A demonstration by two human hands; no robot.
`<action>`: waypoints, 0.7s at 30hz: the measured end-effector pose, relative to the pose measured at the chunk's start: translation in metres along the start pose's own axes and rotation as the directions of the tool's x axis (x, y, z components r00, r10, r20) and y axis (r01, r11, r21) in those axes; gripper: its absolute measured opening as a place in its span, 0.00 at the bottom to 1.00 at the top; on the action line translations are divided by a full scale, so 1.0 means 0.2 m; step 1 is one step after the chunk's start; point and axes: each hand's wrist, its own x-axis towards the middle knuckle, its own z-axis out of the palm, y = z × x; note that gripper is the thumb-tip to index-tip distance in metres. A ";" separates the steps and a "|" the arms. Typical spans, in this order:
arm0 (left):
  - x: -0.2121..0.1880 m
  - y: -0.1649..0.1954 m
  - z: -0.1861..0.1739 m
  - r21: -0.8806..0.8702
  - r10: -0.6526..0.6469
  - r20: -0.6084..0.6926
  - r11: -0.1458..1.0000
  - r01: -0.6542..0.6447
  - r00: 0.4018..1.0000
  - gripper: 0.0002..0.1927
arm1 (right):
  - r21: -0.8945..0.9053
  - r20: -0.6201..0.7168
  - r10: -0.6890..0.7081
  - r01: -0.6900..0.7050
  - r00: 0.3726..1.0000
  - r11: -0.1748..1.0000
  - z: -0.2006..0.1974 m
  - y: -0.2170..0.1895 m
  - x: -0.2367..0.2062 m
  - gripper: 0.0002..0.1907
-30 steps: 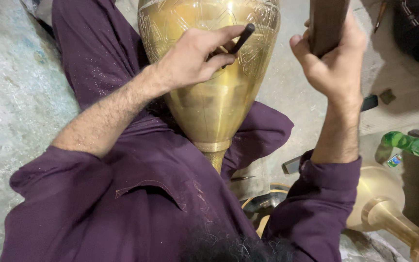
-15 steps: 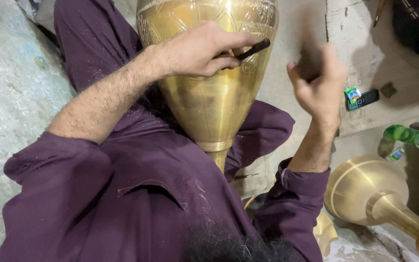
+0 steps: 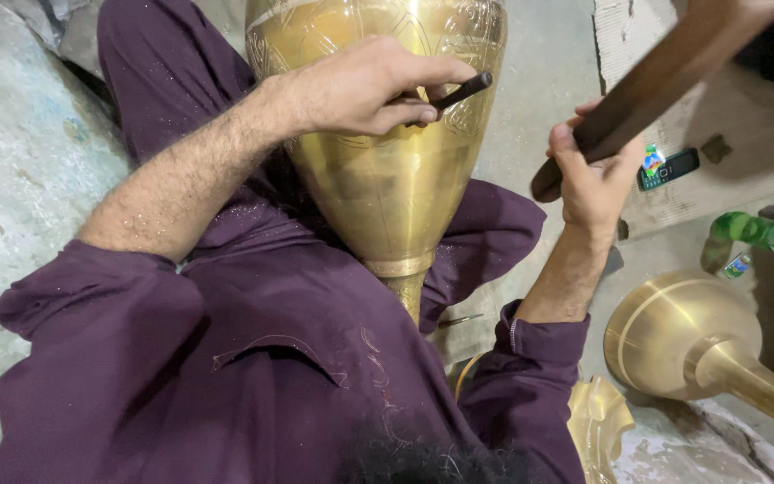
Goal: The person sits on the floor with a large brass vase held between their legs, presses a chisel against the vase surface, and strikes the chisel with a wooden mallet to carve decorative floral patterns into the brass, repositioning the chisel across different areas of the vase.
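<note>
Head view: a brass vase (image 3: 378,152) lies in the person's lap at 12 o'clock. The left hand (image 3: 360,90) pinches a dark chisel (image 3: 460,90) against the vase's engraved wall. At 2 o'clock the right hand (image 3: 593,175) is wrapped tight round a wooden stick (image 3: 665,76). A phone (image 3: 669,168) and a green bottle (image 3: 763,235) lie at 3 o'clock, and a second brass piece (image 3: 700,345) at 4 o'clock.

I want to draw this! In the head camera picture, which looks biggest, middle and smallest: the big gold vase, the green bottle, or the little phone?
1. Big gold vase, far the largest, though nearest the camera.
2. Green bottle, partly cut off by the picture's edge.
3. Little phone, smallest.
</note>
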 end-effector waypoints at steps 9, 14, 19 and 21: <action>0.01 0.00 0.00 -0.023 -0.030 0.042 0.999 0.031 0.999 0.26 | -0.515 0.135 -0.109 0.163 0.985 0.842 -0.02 -0.02 -0.05 0.15; 0.00 0.00 0.00 0.001 0.002 0.040 1.000 -0.002 0.999 0.26 | -0.382 0.039 -0.079 0.088 0.996 0.920 -0.05 0.02 -0.07 0.13; 0.01 -0.01 0.00 -0.028 0.009 0.070 1.000 -0.007 0.997 0.28 | -0.627 0.120 -0.101 0.155 0.988 0.763 -0.02 0.02 -0.12 0.18; 0.01 -0.01 -0.01 -0.018 0.005 0.072 1.000 -0.004 0.997 0.27 | -0.306 0.013 -0.037 0.039 0.999 0.951 0.01 0.02 -0.11 0.16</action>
